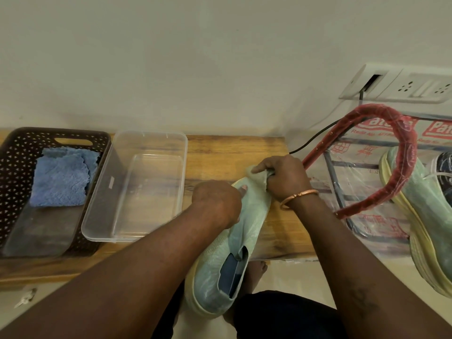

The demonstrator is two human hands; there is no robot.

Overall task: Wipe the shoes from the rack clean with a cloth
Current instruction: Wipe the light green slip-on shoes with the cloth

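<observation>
A pale green slip-on shoe (pixel 227 260) with a cream sole lies across the front edge of the wooden table (pixel 220 152), heel toward me. My left hand (pixel 216 203) grips its upper near the toe. My right hand (pixel 281 177) holds a bunched pale green cloth (pixel 256 178) pressed against the toe. A matching green shoe (pixel 425 223) and a dark shoe (pixel 444 167) sit on the plastic-wrapped rack (pixel 362 192) at the right.
A clear plastic tub (pixel 137 187) stands left of the shoe. Beside it a dark perforated basket (pixel 14 167) holds a blue cloth (pixel 61 177). A black cable (pixel 315 140) runs from the wall socket panel (pixel 396 86). My bare foot (pixel 255 272) shows below the table.
</observation>
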